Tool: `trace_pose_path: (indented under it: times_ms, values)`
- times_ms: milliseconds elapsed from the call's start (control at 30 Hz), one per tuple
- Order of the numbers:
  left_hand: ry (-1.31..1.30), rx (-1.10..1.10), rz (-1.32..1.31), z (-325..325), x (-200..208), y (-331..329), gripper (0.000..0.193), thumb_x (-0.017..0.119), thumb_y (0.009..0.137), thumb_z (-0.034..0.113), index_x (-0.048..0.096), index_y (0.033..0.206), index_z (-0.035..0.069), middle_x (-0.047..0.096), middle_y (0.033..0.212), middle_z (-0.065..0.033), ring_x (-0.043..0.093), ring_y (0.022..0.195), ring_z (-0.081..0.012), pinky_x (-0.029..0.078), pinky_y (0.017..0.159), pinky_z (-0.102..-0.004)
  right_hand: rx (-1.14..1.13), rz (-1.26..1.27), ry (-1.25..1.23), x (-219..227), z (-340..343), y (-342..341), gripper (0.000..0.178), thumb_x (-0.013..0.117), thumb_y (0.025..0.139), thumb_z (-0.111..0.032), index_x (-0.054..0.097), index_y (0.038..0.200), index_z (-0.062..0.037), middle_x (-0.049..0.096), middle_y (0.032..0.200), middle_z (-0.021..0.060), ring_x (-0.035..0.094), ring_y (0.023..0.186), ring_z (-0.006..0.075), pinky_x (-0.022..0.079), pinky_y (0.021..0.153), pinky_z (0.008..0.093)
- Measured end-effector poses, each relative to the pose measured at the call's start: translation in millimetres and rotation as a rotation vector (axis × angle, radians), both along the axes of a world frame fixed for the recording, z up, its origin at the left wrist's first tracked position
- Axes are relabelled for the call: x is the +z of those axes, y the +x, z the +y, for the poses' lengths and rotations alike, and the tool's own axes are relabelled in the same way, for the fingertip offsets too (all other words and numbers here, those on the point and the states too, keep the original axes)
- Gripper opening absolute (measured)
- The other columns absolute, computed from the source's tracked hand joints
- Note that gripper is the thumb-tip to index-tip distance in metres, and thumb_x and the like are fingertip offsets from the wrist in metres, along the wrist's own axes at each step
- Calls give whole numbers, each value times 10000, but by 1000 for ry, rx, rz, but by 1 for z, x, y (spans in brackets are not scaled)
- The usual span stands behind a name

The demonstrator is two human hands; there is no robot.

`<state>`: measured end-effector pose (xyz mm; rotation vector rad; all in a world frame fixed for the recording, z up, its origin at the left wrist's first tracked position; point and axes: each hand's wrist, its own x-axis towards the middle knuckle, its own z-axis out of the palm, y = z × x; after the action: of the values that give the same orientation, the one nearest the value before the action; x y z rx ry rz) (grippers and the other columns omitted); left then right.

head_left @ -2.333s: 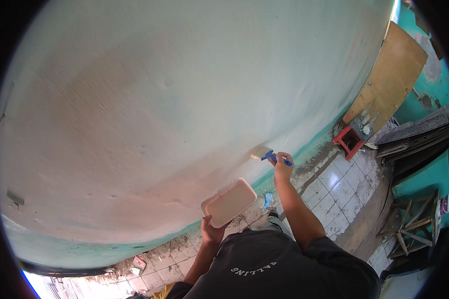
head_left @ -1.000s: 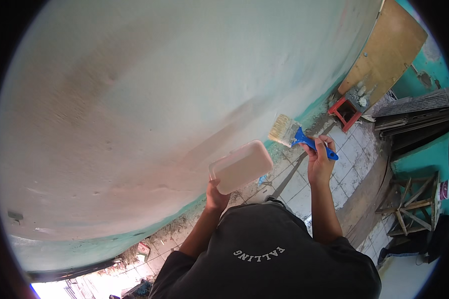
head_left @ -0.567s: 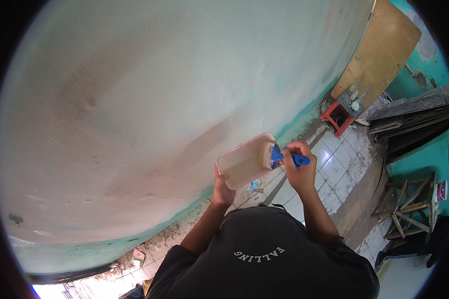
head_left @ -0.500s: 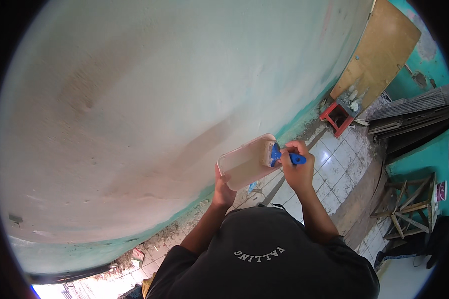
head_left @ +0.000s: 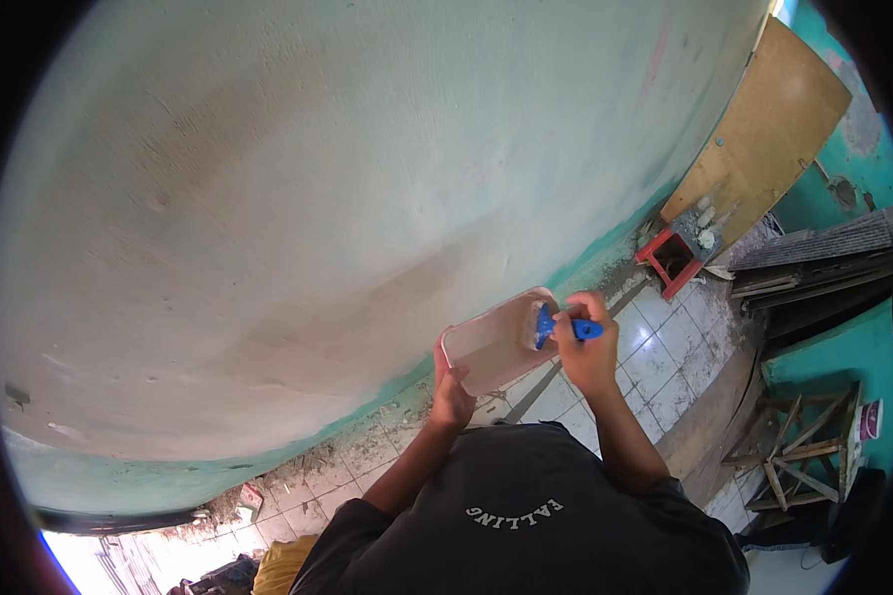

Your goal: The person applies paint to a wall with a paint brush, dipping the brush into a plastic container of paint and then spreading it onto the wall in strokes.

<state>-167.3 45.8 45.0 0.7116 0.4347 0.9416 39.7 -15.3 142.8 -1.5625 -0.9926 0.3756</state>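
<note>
My left hand (head_left: 451, 397) grips the near left corner of a shallow rectangular tub (head_left: 486, 377), pale pinkish in colour, with whitish liquid in it. My right hand (head_left: 589, 347) is closed round the blue handle of a wide paintbrush (head_left: 548, 325). The pale bristles are inside the tub at its right end; how deep they dip I cannot tell. Just beyond the tub stands a large wall (head_left: 318, 198), whitish over faded green, with darker brownish patches that look damp.
A red stool (head_left: 671, 264) with white lumps on top stands by a leaning wooden board (head_left: 764, 119). Stacked dark sheets (head_left: 814, 253) and a wooden trestle (head_left: 799, 451) are at the right. Debris lies along the wall's foot on the tiled floor (head_left: 655, 367).
The tub and both hands sit slightly lower and further right in view. The brush has shifted down a little within the tub, its bristles still inside.
</note>
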Motion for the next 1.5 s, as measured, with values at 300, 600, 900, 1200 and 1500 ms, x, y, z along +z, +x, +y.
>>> trace_pose_path:
  times_ms: [300,600,900,1200,1500]
  values:
    - [-80,28,-24,2,2,0,669,547,927,209,269,1529,124,401,1483,-154,401,1413,-320,396,1145,-529,-56,277,267,-4,-6,3,265,599,912,51,525,1161,0,681,876,130,681,708,147,597,645,284]
    - [-76,113,27,20,6,-35,652,517,944,148,252,1538,108,389,1499,-148,394,1418,-297,370,1170,-499,-71,280,322,-6,10,-35,253,589,932,59,501,1156,-18,660,888,125,689,782,163,619,647,307]
    - [-125,42,38,52,9,-80,682,523,923,111,241,1543,99,393,1499,-149,401,1418,-289,379,1175,-485,31,40,116,-16,40,-73,265,619,899,54,503,1126,-19,656,760,86,660,668,125,531,606,275]
    - [-74,42,60,75,-5,-122,695,520,912,93,253,1554,112,419,1500,-148,449,1400,-291,396,1173,-475,24,-20,108,-3,50,-107,160,592,912,76,530,1015,-29,657,843,82,685,757,146,565,644,281]
    - [-197,-95,17,79,-9,-166,642,541,925,144,286,1514,129,449,1472,-153,449,1410,-321,403,1158,-551,-260,757,302,-10,36,-124,135,614,927,-6,527,1022,-48,630,909,118,713,843,244,614,635,313]
